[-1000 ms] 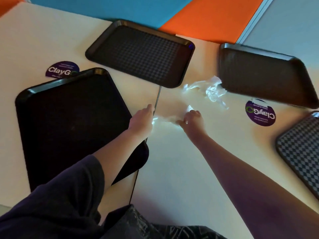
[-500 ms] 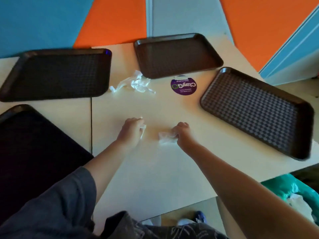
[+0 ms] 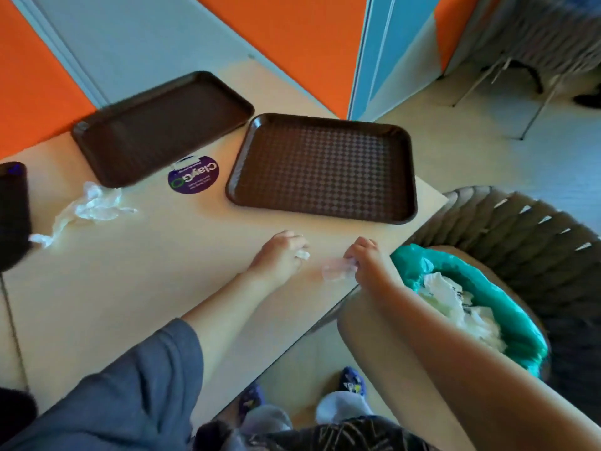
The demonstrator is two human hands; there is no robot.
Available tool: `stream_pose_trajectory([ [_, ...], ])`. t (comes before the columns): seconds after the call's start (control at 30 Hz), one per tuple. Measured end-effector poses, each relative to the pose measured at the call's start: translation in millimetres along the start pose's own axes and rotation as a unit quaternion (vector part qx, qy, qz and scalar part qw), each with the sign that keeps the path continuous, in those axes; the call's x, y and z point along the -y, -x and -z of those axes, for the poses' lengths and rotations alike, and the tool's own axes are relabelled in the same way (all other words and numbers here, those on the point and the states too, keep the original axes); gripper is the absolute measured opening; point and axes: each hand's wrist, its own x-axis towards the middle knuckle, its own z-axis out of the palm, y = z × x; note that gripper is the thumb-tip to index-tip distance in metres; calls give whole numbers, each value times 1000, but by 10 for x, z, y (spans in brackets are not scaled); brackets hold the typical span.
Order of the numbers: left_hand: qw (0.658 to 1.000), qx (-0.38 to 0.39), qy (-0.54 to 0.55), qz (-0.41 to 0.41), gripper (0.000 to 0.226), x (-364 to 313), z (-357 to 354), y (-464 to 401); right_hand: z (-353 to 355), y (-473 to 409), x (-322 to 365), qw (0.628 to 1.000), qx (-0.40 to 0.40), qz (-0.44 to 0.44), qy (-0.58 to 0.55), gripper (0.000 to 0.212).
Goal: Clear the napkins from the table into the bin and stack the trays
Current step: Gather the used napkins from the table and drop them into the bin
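Left hand (image 3: 279,258) curled over a small napkin scrap (image 3: 302,254), fingers pinching it. Right hand (image 3: 367,260) pinching what looks like a blurred napkin piece (image 3: 335,269) at the surface (image 3: 162,271) edge, beside the bin (image 3: 507,317). Crumpled napkin (image 3: 94,205) far left; two brown trays (image 3: 322,167) (image 3: 159,126) beyond.

You are getting a single view, from the wide-angle camera on your head, looking forward and steeply down over the pale beige table (image 3: 136,281). It is sitting close enough that your forearms are filling the lower frame, with your shoes showing below the table edge. The orange and blue wall panels (image 3: 292,37) are closing off the top.
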Motion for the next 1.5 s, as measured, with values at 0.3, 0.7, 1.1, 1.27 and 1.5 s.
stream_pose_trajectory([
  [0.3, 997, 62, -5, -52, 6, -1134, -630, -585, 564, 452, -1094, 992, -78, -96, 4, 16],
  [0.7, 983, 131, 2, -127, 17, -1884, -1497, -1104, 680, 1130, -2227, 963, -120, -239, 8, 24],
  [1.1, 928, 351, -61, -106, 11, -1967, -2360, -1037, 216, 1613, -2588, 919, 74, -386, -21, 22],
  [1.27, 899, 427, -84, -51, 48, -1953, -2315, -946, 294, 1601, -2495, 915, 135, -380, -7, 26],
  [1.5, 959, 277, -9, -63, 37, -1869, -1901, -978, 595, 1263, -2290, 948, -60, -309, 42, 25],
])
